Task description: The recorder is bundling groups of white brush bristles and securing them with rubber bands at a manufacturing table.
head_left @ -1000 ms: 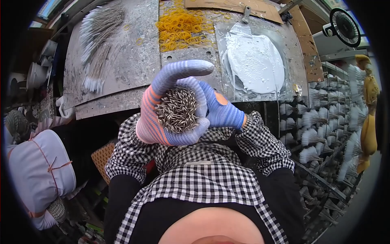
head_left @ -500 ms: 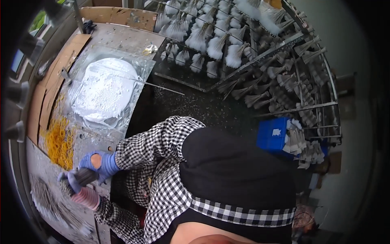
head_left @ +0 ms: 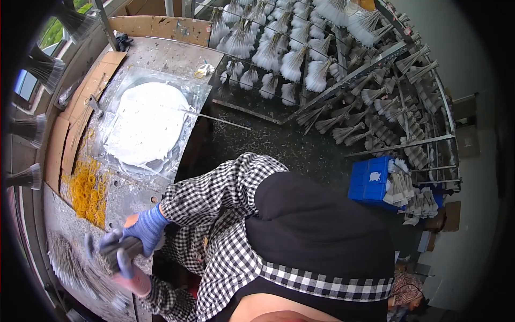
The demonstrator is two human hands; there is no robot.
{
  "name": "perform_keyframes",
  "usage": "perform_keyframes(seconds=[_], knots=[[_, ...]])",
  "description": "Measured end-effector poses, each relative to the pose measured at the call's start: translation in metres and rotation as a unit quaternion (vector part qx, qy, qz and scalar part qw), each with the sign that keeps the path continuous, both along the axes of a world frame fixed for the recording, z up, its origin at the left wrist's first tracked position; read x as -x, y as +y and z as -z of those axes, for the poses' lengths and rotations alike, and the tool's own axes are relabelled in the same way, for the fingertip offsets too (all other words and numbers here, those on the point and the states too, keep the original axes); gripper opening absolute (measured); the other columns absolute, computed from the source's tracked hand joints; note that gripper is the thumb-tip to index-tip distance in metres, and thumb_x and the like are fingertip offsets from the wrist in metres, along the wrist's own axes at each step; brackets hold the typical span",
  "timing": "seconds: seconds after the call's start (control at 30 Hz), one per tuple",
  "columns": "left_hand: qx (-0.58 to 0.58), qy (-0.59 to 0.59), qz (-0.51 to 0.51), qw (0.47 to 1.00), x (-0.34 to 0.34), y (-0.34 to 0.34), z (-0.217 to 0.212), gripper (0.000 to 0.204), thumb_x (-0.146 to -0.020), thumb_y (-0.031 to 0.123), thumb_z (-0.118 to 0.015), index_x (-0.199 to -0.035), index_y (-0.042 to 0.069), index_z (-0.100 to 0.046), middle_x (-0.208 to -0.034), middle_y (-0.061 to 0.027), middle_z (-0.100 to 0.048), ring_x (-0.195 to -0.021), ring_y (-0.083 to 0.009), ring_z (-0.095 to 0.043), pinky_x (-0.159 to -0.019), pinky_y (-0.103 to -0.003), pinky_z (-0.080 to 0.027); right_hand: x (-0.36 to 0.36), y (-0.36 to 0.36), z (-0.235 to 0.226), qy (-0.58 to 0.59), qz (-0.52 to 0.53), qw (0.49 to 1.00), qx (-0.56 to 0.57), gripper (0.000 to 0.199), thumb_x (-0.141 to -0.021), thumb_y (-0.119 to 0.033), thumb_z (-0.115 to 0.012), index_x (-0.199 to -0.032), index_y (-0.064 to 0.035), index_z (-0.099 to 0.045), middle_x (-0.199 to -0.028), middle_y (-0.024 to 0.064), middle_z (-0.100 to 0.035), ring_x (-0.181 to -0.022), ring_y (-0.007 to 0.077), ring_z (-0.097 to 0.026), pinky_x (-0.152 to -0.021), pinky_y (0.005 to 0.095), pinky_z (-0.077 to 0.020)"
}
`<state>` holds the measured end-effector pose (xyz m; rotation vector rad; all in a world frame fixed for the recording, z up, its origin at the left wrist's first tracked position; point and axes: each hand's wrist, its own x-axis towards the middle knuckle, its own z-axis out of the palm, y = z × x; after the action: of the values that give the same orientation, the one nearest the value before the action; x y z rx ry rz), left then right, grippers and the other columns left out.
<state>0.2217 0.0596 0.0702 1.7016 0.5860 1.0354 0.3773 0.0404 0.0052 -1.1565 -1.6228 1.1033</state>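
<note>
the left hand, gloved in pink and lilac, grips a dark grey bundle, its thumb across one side and other fingers showing beyond. the right hand, gloved in blue, lies against the bundle's other end; its fingertips are hidden, so i cannot tell how firmly they close. the bundle is above the table, toward the near edge, between yellow rubber bands and a loose pile of white-tipped bristles.

toward the table's right end is a broad white patch of paste; a thin rod reaches from it out past the near edge. cardboard runs along the far edge. beyond the right end, a metal rack holds rows of white brushes, with a blue bin beside it.
</note>
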Motion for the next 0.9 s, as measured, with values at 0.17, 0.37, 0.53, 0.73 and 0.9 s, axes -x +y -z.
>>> perform_keyframes(seconds=[0.17, 0.37, 0.53, 0.73, 0.9], knots=[[0.013, -0.068, -0.027, 0.997, 0.014, -0.009, -0.036, 0.063, -0.089, 0.023, -0.071, -0.140, -0.004, -0.047, -0.116, -0.0115, -0.058, -0.108, -0.0229, -0.057, -0.096, -0.037, -0.045, 0.006, 0.009, -0.025, -0.002, -0.194, 0.978, -0.076, 0.075, -0.058, -0.040, -0.092, -0.120, -0.0089, -0.064, -0.097, 0.0164, -0.071, -0.092, 0.0318, -0.069, -0.084, 0.0405, -0.0530], [-0.212, -0.024, -0.296, 0.931, -0.019, 0.004, 0.000, 0.050, -0.080, 0.008, -0.081, -0.124, 0.001, -0.058, -0.105, -0.0072, -0.066, -0.096, -0.0206, -0.064, -0.090, -0.036, -0.051, 0.016, 0.026, 0.007, 0.034, 0.137, 0.960, -0.243, 0.052, -0.063, -0.018, -0.085, -0.109, -0.0083, -0.063, -0.100, 0.0169, -0.066, -0.094, 0.0395, -0.063, -0.086, 0.0458, -0.0513], [-0.020, -0.053, -0.223, 0.973, -0.046, 0.003, 0.004, 0.018, -0.085, 0.006, -0.078, -0.099, 0.003, -0.068, -0.086, -0.0018, -0.069, -0.079, -0.0100, -0.064, -0.075, -0.027, -0.052, 0.022, 0.024, 0.025, -0.009, 0.114, 0.981, -0.158, 0.041, -0.073, -0.023, -0.082, -0.105, -0.0045, -0.064, -0.095, 0.0190, -0.066, -0.089, 0.0393, -0.064, -0.078, 0.0432, -0.0521], [0.018, -0.053, -0.212, 0.976, -0.036, 0.017, 0.012, 0.026, -0.081, 0.010, -0.085, -0.096, 0.004, -0.065, -0.090, -0.0032, -0.072, -0.081, -0.0118, -0.067, -0.078, -0.027, -0.054, 0.027, 0.019, -0.010, 0.042, 0.120, 0.988, -0.090, 0.046, -0.079, -0.020, -0.079, -0.118, -0.0027, -0.062, -0.108, 0.0142, -0.070, -0.100, 0.0267, -0.068, -0.086, 0.0376, -0.0531], [0.064, -0.032, -0.198, 0.978, -0.031, 0.035, 0.036, 0.025, -0.083, 0.016, -0.084, -0.096, 0.004, -0.066, -0.085, -0.0031, -0.071, -0.076, -0.0102, -0.065, -0.070, -0.028, -0.054, -0.023, 0.032, 0.006, -0.076, -0.060, 0.992, -0.085, 0.054, -0.083, -0.013, -0.075, -0.132, -0.0024, -0.057, -0.123, 0.0156, -0.066, -0.114, 0.0286, -0.063, -0.102, 0.0390, -0.0480]])
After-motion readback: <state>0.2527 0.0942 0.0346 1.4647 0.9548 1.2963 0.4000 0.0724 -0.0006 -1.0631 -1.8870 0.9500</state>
